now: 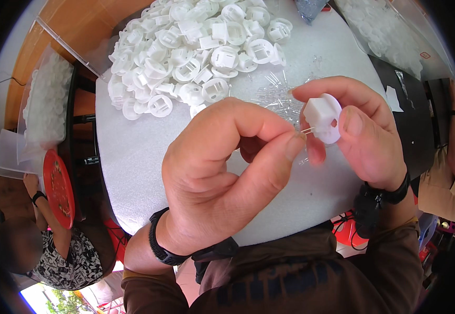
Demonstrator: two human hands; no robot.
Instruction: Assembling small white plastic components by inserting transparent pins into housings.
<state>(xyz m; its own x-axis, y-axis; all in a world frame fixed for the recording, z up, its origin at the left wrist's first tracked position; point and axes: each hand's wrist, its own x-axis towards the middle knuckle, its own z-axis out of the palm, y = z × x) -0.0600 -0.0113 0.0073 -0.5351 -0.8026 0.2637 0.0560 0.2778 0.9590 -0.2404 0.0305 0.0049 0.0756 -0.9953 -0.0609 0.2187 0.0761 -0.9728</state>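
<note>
My right hand point(366, 125) grips a white round plastic part point(320, 111) by its disc edge, between thumb and fingers. A square box stands out from the disc. In a pinch of thumb and forefinger, my left hand point(232, 162) holds thin metal leads point(307, 130), whose far ends reach the underside of the white part. They look like the legs of an LED; its head is hidden by my fingertips. Behind my hands lies a scatter of clear LEDs with wire legs point(280, 99). A large heap of the same white plastic parts point(185, 57) fills the table's far left.
The table has a white foam-like top point(133, 172). Clear bins of white parts stand at the left point(49, 99) and far right point(384, 36). A blue-grey plastic bag point(310, 9) lies at the far edge. Another person point(67, 256) sits at the left beside a red tray point(58, 188).
</note>
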